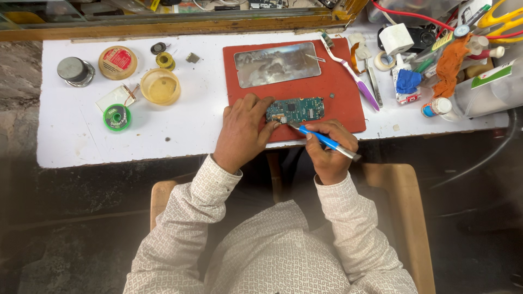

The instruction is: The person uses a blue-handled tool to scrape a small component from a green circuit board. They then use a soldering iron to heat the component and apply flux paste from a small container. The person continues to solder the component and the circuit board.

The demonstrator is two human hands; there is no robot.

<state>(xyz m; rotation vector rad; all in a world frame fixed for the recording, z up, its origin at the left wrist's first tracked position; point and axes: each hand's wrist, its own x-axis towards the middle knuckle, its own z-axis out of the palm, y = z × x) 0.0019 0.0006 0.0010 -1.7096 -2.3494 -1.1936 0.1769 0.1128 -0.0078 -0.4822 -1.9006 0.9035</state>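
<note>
Head view: left hand [242, 130] flat, steadying green circuit board [296, 109]; right hand [329, 147], at four o'clock, pinches blue-handled tool [321, 139].

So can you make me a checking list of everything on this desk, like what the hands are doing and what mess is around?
Surface: white table, worn at the edges, with a red mat on it.
Job's things: green circuit board on the mat; blue-handled tool with its tip at the board's lower edge.
Clutter: metal plate, toothbrush, yellow tub, green solder reel, round tins, orange cloth, small bottles.
Grippers: left hand presses on the board; right hand holds the tool.
Cables: red wire top right; dark hose at the right.
Surroundings: wooden chair, dark floor.
</note>
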